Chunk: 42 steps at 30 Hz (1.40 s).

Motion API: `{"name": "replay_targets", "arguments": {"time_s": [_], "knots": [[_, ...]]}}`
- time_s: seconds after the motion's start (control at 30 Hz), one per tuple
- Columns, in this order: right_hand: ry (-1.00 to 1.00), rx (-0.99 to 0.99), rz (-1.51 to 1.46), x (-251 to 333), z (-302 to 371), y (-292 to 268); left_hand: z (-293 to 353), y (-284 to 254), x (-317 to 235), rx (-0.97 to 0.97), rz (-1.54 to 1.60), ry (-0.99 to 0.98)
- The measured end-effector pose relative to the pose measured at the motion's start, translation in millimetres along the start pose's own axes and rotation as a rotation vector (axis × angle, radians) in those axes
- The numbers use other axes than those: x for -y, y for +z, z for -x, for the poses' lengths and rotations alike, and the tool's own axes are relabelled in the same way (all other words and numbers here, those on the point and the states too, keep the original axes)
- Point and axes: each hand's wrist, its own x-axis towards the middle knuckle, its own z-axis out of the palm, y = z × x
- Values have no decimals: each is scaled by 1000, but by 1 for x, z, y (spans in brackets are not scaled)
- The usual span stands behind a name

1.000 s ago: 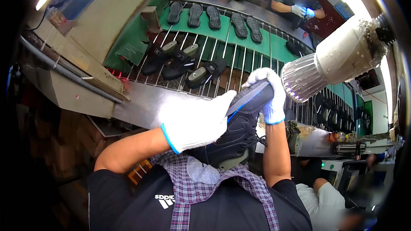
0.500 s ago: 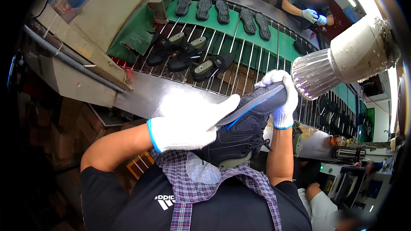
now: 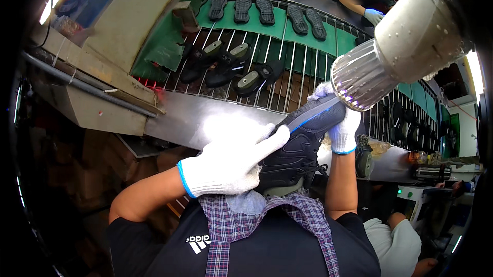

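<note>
Both my hands wear white knitted gloves with blue cuffs. Between them is a black shoe [image 3: 290,156], tilted on its side, with dark laces and a blue line along the edge of its sole. My left hand [image 3: 231,161] lies against the sole side, its fingers on the sole edge. Around the toe end, my right hand [image 3: 343,128] grips the shoe, partly hidden behind it. A grey-green part shows at the shoe's opening, close to my plaid apron [image 3: 223,220]. The lamp [image 3: 364,74] hangs right beside the toe.
Ahead runs a rack of metal bars [image 3: 287,84] with a green sheet [image 3: 280,33]. Several dark soles [image 3: 242,9] lie on the sheet; black shoes [image 3: 258,78] rest on the bars. A steel ledge [image 3: 179,112] borders the rack. Co-workers stand across it, and another person sits at right.
My left hand has shifted slightly right and down along the sole, its fingers now bent over the edge. The view has turned a little, so the lamp appears further left.
</note>
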Motion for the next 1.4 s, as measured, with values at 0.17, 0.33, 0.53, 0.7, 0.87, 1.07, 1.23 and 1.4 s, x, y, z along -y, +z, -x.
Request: {"name": "replay_targets", "arguments": {"time_s": [0.17,0.33,0.53,0.7,0.87,1.07,1.23,1.4], "knots": [[-123,-222,-88,7,20,11,-9,12,28,-92,-51,180],[-258,-276,-625,7,36,-4,6,43,98,-58,1148,-421],[-105,-79,-436,-54,43,-35,-19,44,112,-145,1516,-541],[-44,101,170,-118,64,-40,-62,20,99,116,-126,-308],[-51,164,235,-144,44,-22,-112,40,87,370,-183,-436],[-63,237,273,-117,15,-13,-126,41,96,433,-192,-411],[-291,74,-257,-167,6,-6,-128,39,152,410,84,-370],[-561,147,-1150,-209,17,-9,-106,42,139,375,-133,-345]]}}
